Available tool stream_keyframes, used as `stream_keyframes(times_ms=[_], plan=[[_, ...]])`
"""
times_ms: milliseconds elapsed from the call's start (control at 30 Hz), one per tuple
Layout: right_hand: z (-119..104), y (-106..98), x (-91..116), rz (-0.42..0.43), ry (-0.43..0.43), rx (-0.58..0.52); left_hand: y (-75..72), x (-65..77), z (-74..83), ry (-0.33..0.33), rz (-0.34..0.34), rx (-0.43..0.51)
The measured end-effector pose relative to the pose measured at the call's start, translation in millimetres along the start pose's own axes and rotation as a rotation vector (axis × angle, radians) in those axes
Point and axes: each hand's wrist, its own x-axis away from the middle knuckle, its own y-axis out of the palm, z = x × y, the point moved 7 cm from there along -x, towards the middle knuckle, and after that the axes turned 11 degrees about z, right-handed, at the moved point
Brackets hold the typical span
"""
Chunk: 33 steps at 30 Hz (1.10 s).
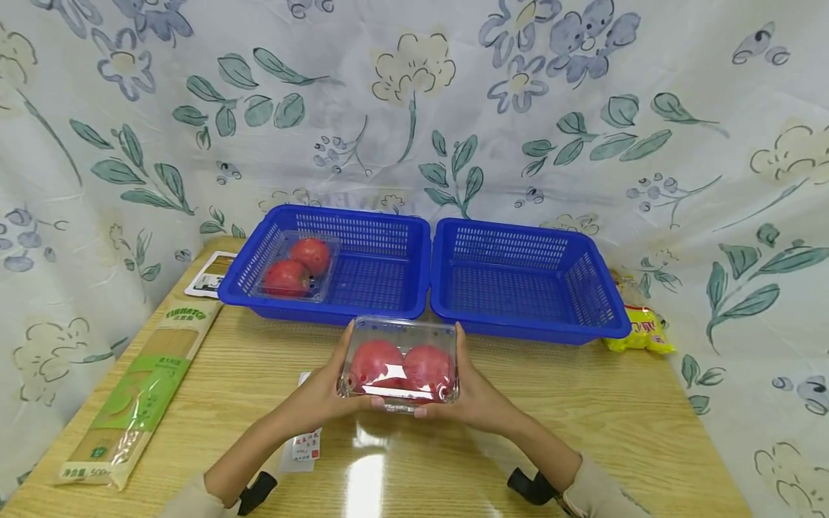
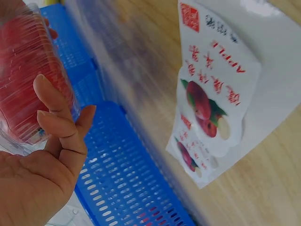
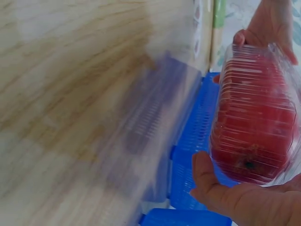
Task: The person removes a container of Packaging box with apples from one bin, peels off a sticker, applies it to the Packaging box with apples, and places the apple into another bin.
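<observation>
Between both hands, above the front of the table, is a clear plastic clamshell box (image 1: pixel 400 329) with two red apples (image 1: pixel 427 368) in it. My left hand (image 1: pixel 324 394) grips its left end, thumb along the near side. The right hand (image 1: pixel 471 394) holds the opposite end in the same way. Apple label stickers (image 2: pixel 214 89) on white backing lie on the table, below the left forearm. Behind the held box stands the left blue basket (image 1: pixel 372 277). In that basket's left part sits another clear box (image 1: pixel 327 270) with two red apples.
A second blue basket (image 1: pixel 505 291) stands right beside the first. A long pack of noodles (image 1: pixel 139 388) lies along the table's left side, with a white packet (image 1: pixel 210 277) behind it. Yellow snack packaging (image 1: pixel 641 331) lies at the right, against the basket. A floral curtain (image 1: pixel 414 129) hangs behind.
</observation>
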Motion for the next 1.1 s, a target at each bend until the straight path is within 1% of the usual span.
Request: stream_keyframes(times_ms=[167,433,633,700,900,1100], plan=[[6,3,0,-0.004,-0.008,0.005,2.3,0.5,-5.2,-0.023,-0.007,0.021],[20,5,-3,-0.012,0.009,0.037,8.5,-2.7,-15.2,-0.076,0.007,-0.062],[28,5,-9,-0.034,0.002,0.052,15.3,-8.5,-21.3,-0.112,-0.007,-0.085],[30,5,-11,-0.032,0.004,0.073,16.6,-10.1,-21.8,-0.113,-0.008,-0.085],[38,4,-14,-0.005,0.05,0.154,18.7,-13.4,-23.9,-0.124,-0.01,-0.088],[45,3,-17,-0.006,0.079,0.161,19.2,-15.6,-25.2,-0.135,-0.007,-0.099]])
